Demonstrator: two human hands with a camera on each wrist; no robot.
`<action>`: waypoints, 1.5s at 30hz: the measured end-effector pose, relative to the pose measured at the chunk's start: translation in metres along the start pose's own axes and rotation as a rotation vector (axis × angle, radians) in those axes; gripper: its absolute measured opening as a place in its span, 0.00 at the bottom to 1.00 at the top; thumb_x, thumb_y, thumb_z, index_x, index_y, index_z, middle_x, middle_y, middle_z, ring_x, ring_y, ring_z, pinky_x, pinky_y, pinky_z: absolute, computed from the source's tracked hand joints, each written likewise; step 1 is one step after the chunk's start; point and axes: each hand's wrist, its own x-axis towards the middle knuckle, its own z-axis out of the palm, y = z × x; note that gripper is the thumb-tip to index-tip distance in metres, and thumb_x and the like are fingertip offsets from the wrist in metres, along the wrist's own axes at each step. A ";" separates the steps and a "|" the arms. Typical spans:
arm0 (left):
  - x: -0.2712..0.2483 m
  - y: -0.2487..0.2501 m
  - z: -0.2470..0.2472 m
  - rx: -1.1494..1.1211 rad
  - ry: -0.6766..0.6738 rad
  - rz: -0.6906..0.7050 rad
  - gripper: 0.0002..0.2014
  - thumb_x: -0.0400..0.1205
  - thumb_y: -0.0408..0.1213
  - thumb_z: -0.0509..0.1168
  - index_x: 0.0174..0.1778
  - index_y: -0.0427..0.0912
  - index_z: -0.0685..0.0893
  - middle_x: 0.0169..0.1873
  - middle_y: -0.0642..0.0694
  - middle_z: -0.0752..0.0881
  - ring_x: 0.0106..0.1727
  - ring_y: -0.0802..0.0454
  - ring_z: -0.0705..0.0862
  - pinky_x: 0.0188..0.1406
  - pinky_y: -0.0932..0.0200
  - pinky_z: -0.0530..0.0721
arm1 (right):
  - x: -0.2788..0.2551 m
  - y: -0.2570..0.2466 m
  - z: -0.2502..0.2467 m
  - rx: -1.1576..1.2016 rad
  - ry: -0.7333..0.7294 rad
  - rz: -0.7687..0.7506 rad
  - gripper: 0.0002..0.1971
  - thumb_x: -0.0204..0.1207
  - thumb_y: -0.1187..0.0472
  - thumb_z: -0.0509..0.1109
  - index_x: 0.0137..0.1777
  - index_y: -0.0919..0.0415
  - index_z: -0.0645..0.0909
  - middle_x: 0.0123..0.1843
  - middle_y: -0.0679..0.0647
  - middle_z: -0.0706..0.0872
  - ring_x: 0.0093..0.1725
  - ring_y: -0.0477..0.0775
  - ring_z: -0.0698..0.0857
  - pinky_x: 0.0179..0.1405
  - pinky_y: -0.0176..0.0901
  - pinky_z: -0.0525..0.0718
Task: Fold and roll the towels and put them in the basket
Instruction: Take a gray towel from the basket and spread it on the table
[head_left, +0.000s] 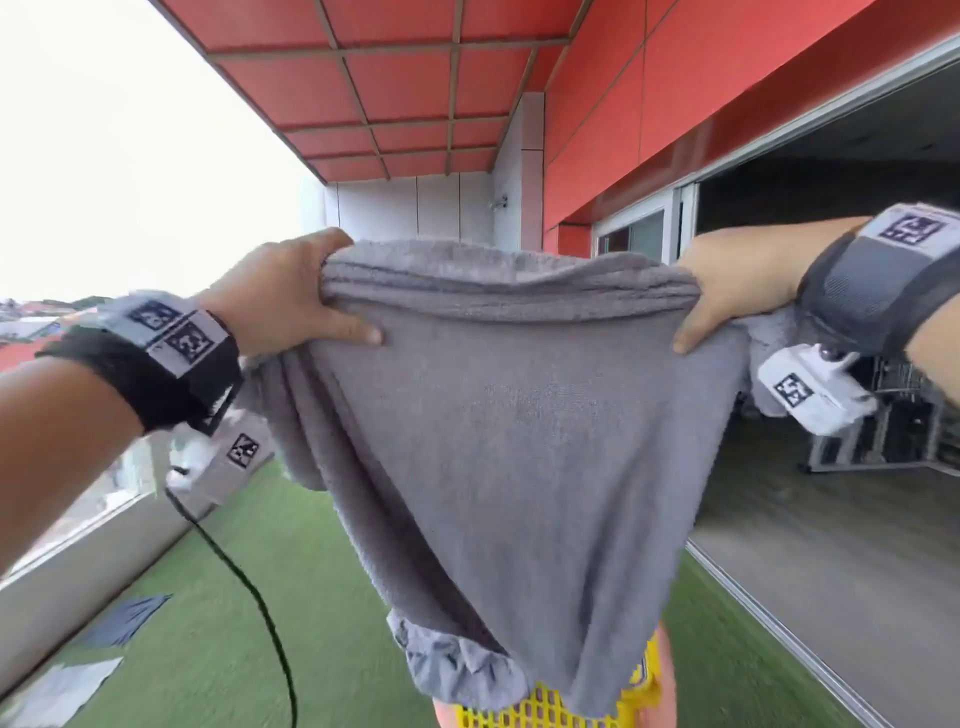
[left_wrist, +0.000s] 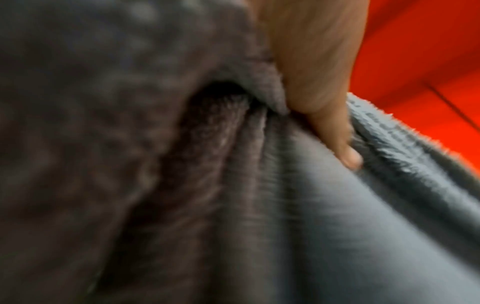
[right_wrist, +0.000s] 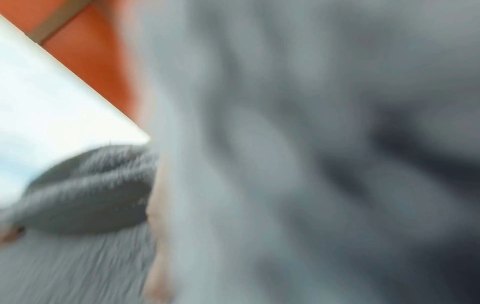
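A grey towel (head_left: 519, 441) hangs in the air in front of me, its top edge bunched and stretched between both hands. My left hand (head_left: 291, 296) pinches the left top corner, thumb on the near face. My right hand (head_left: 727, 291) pinches the right top corner the same way. In the left wrist view my thumb (left_wrist: 330, 123) presses into the towel (left_wrist: 285, 226) folds. The right wrist view is filled with blurred grey towel (right_wrist: 311, 144). The towel's lower end drapes over a yellow lattice basket (head_left: 550, 709) at the bottom of the head view; most of the basket is hidden.
Green artificial turf (head_left: 291, 597) covers the balcony floor. A low parapet wall (head_left: 88, 587) runs along the left. Grey cloths (head_left: 124, 621) lie on the turf at lower left. An open sliding door (head_left: 831, 493) leads indoors on the right. A black cable (head_left: 244, 577) hangs from my left wrist.
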 end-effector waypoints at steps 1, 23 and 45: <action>-0.003 0.006 -0.006 0.229 -0.082 0.034 0.33 0.63 0.62 0.81 0.55 0.52 0.74 0.36 0.52 0.84 0.37 0.53 0.83 0.36 0.53 0.80 | -0.003 0.000 -0.003 -0.070 0.032 0.009 0.19 0.61 0.45 0.85 0.28 0.56 0.81 0.25 0.52 0.83 0.29 0.55 0.83 0.31 0.48 0.79; -0.018 -0.050 -0.116 -0.205 0.509 -0.428 0.24 0.71 0.59 0.73 0.56 0.47 0.84 0.47 0.47 0.84 0.49 0.47 0.82 0.40 0.58 0.79 | 0.022 -0.107 -0.015 1.262 0.062 -0.307 0.19 0.68 0.57 0.84 0.55 0.66 0.87 0.52 0.61 0.91 0.49 0.61 0.89 0.58 0.60 0.87; -0.093 -0.095 0.026 0.012 -0.204 -0.299 0.23 0.71 0.62 0.69 0.50 0.46 0.85 0.41 0.47 0.90 0.45 0.47 0.89 0.48 0.46 0.86 | 0.068 -0.099 0.146 0.584 -0.011 -0.120 0.06 0.71 0.60 0.79 0.42 0.61 0.86 0.43 0.61 0.91 0.41 0.60 0.87 0.43 0.50 0.85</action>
